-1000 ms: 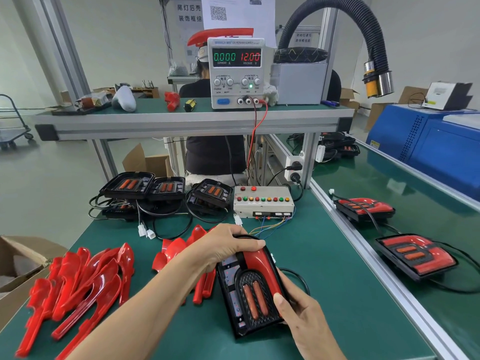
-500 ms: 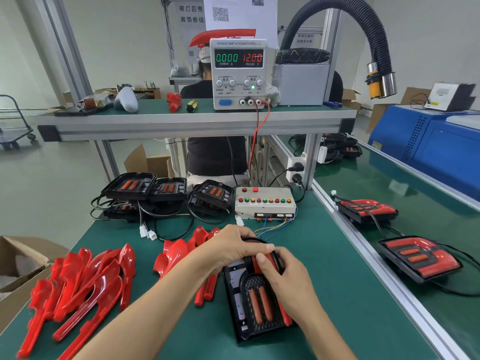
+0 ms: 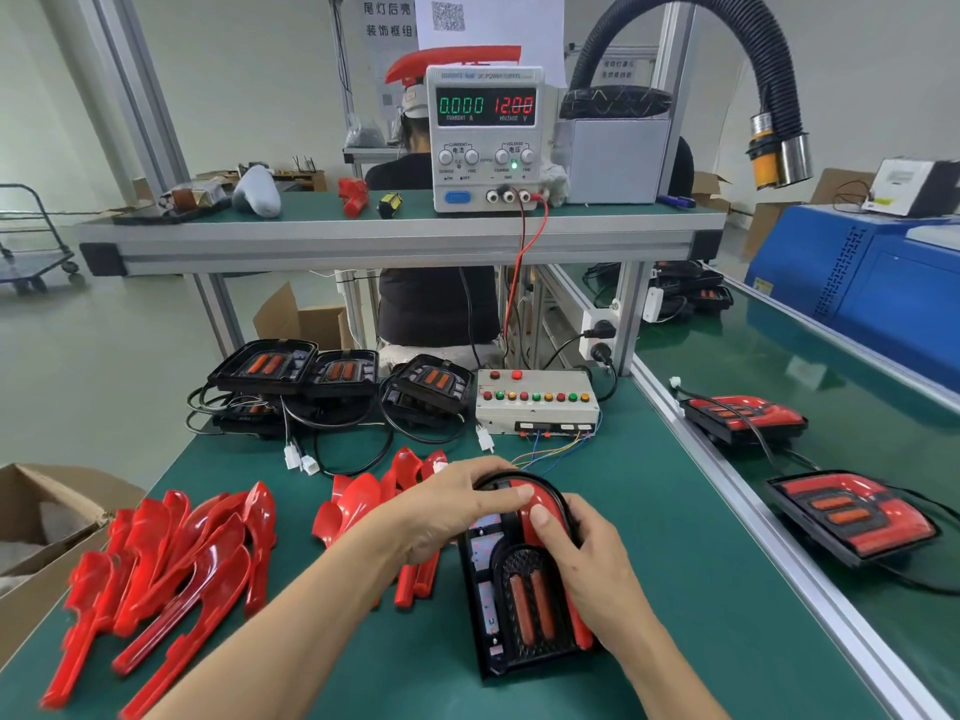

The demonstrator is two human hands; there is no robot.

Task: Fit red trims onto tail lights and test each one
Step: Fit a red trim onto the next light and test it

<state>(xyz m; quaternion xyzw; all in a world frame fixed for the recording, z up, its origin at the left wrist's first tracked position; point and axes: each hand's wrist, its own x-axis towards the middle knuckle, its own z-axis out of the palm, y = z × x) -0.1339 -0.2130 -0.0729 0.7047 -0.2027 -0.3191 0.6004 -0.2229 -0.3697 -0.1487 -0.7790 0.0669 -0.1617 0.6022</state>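
A black tail light [image 3: 519, 605] lies flat on the green bench in front of me, with a red trim [image 3: 540, 506] set along its top and right side. My left hand [image 3: 447, 511] grips the light's top left corner, thumb on the trim. My right hand [image 3: 582, 553] covers the right side, its thumb pressing the trim's upper curve. A pile of loose red trims [image 3: 176, 569] lies at the left, and a smaller pile of trims [image 3: 374, 496] sits partly under my left hand.
Several untrimmed black tail lights [image 3: 332, 381] with cables sit at the back left. A test box [image 3: 535, 402] with coloured buttons stands behind the light, wired to a power supply [image 3: 485, 137] on the shelf. Two trimmed tail lights [image 3: 852, 517] lie on the right belt. A cardboard box [image 3: 36, 517] stands at left.
My right hand moved from the light's lower right edge up onto the trim's upper curve. My left hand stayed on the top left corner.
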